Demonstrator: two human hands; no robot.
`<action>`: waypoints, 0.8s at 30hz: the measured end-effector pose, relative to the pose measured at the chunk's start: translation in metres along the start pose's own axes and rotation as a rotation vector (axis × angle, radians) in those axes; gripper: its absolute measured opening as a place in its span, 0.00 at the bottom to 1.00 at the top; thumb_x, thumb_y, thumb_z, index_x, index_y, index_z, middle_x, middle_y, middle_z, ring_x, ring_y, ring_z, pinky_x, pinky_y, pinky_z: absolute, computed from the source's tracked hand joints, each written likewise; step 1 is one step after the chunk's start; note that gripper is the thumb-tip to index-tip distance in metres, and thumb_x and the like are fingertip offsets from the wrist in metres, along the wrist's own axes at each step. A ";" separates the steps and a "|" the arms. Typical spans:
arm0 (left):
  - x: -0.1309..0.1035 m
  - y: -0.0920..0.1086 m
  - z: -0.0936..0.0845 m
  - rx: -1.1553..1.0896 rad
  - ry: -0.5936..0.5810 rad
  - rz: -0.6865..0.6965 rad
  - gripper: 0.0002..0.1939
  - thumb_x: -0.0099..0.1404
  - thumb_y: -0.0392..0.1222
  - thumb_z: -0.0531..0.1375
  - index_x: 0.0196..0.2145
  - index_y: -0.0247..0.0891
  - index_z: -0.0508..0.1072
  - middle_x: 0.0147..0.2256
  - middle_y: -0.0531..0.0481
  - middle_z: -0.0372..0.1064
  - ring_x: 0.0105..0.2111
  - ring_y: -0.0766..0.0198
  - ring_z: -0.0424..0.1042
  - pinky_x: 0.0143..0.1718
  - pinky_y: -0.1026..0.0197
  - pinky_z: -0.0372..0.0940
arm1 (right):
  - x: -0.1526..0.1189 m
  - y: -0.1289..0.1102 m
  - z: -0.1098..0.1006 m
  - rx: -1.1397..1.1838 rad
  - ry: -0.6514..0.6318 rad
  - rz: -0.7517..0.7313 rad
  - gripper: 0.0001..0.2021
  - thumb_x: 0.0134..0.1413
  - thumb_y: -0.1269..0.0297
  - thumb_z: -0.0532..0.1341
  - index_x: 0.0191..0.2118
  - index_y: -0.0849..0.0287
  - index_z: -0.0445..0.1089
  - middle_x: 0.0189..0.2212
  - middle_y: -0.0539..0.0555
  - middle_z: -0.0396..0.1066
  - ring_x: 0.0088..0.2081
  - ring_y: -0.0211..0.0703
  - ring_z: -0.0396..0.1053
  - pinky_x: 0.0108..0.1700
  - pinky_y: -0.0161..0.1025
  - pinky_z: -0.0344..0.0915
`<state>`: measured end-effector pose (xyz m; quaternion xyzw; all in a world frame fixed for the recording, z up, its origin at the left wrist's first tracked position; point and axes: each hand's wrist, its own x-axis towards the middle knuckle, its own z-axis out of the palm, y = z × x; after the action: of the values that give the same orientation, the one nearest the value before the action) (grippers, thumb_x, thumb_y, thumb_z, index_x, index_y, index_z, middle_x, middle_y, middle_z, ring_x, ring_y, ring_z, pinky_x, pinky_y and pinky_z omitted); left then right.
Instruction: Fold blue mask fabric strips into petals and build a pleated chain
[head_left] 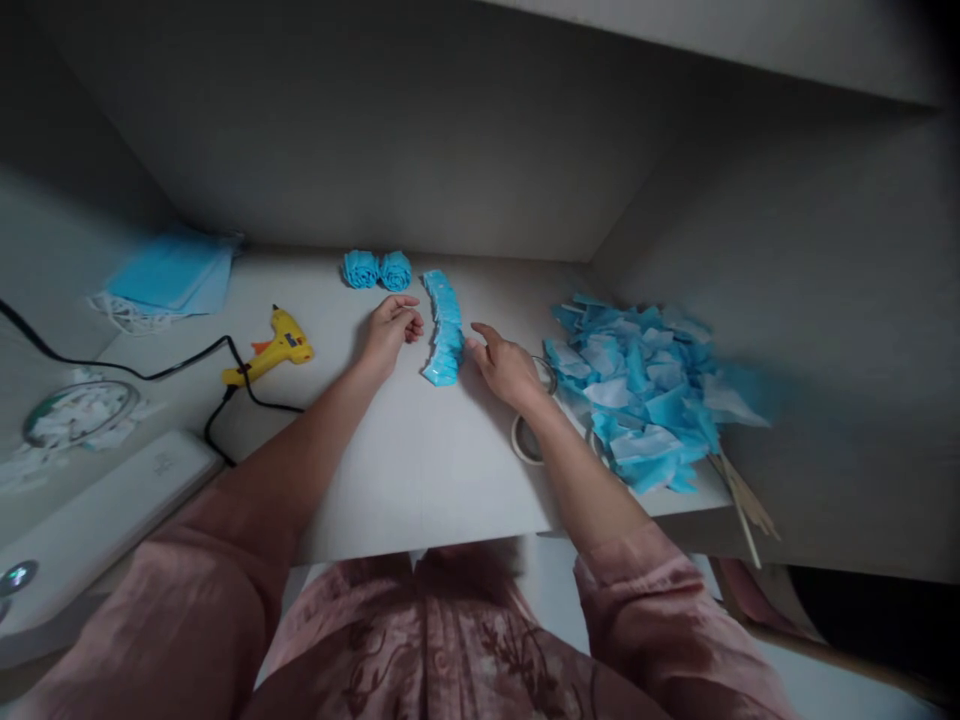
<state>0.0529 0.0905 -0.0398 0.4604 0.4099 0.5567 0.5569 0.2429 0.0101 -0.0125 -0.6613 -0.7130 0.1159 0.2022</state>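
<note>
A pleated strip of blue mask fabric (448, 325) lies on the white tabletop between my hands, its long side running away from me. My left hand (391, 332) rests to the left of the strip, apart from it, fingers loosely curled and holding nothing. On the other side, my right hand (506, 368) has its index finger stretched out and its thumb close to the strip's right edge; whether it touches I cannot tell. Just beyond my left hand, two rolled blue fabric roses (361, 270) sit side by side.
A yellow glue gun (279, 345) with a black cord lies on the left. Behind it is a stack of blue face masks (176, 270). A heap of blue and white scraps (645, 385) spreads at the right, near tape rolls (525, 440) and wooden sticks (742, 500). Walls enclose the tabletop.
</note>
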 end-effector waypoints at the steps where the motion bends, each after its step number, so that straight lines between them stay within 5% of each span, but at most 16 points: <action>1: -0.001 0.001 0.001 0.001 0.007 -0.004 0.11 0.56 0.33 0.55 0.39 0.38 0.66 0.23 0.56 0.67 0.22 0.69 0.67 0.26 0.65 0.58 | 0.000 -0.001 0.000 -0.016 0.002 0.001 0.26 0.70 0.50 0.48 0.63 0.58 0.66 0.31 0.61 0.79 0.39 0.57 0.77 0.40 0.43 0.64; 10: 0.001 -0.002 0.000 0.008 -0.003 0.006 0.12 0.67 0.49 0.56 0.42 0.40 0.66 0.24 0.55 0.67 0.22 0.68 0.67 0.25 0.66 0.59 | -0.007 -0.013 -0.003 0.011 0.118 -0.092 0.17 0.70 0.52 0.51 0.50 0.54 0.71 0.30 0.53 0.77 0.31 0.45 0.72 0.33 0.37 0.55; 15: 0.001 -0.001 0.000 0.050 -0.025 0.012 0.11 0.68 0.48 0.54 0.42 0.38 0.67 0.23 0.55 0.67 0.21 0.68 0.67 0.24 0.66 0.60 | -0.011 -0.023 -0.014 -0.062 0.080 -0.283 0.15 0.70 0.56 0.51 0.43 0.56 0.74 0.36 0.55 0.79 0.36 0.44 0.73 0.38 0.37 0.57; 20: 0.000 0.001 0.001 0.073 -0.052 -0.002 0.09 0.71 0.44 0.53 0.42 0.37 0.67 0.23 0.56 0.68 0.21 0.69 0.66 0.23 0.67 0.59 | -0.008 -0.027 -0.059 -0.097 0.092 -0.342 0.15 0.70 0.61 0.52 0.45 0.59 0.76 0.44 0.59 0.79 0.45 0.49 0.74 0.44 0.40 0.61; 24: 0.000 0.001 0.002 0.059 -0.047 -0.007 0.10 0.70 0.46 0.54 0.41 0.37 0.67 0.22 0.56 0.67 0.20 0.70 0.66 0.22 0.68 0.59 | -0.002 0.019 -0.120 -0.213 0.179 -0.282 0.11 0.65 0.66 0.58 0.45 0.56 0.79 0.45 0.58 0.79 0.47 0.53 0.74 0.46 0.43 0.63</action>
<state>0.0544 0.0899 -0.0385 0.4881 0.4148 0.5314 0.5543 0.3133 -0.0022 0.0857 -0.5802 -0.7859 -0.0491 0.2081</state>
